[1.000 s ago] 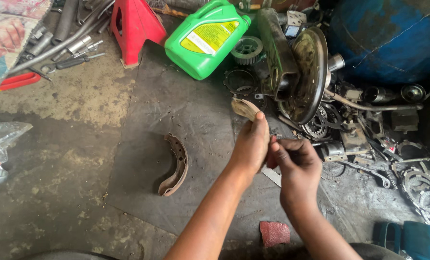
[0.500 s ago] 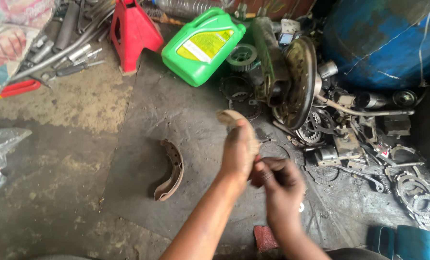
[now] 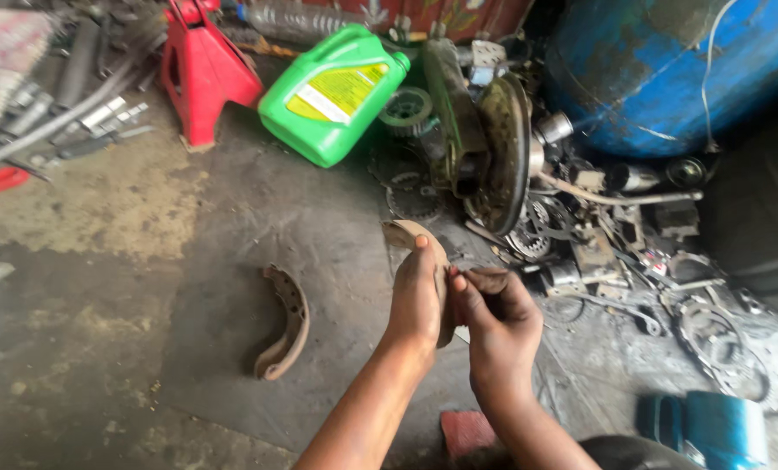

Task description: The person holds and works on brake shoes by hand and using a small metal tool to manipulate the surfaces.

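My left hand (image 3: 417, 294) grips a curved, rusty brake shoe (image 3: 404, 232) and holds it upright above the floor. My right hand (image 3: 498, 324) is pressed against the shoe's right edge, fingers pinched on it; what it pinches is hidden. A second brake shoe (image 3: 286, 324) lies flat on the dark floor to the left of my hands. A round brake drum plate with an axle part (image 3: 502, 165) stands just beyond my hands.
A green oil jug (image 3: 336, 91) lies at the back, beside a red jack stand (image 3: 202, 74). A blue drum (image 3: 667, 70) fills the back right. Several loose metal parts (image 3: 633, 261) litter the right side. Tools (image 3: 75, 113) lie at the far left.
Both hands have stayed together on the brake shoe. The view has shifted, so hands and floor parts sit slightly differently in the picture.
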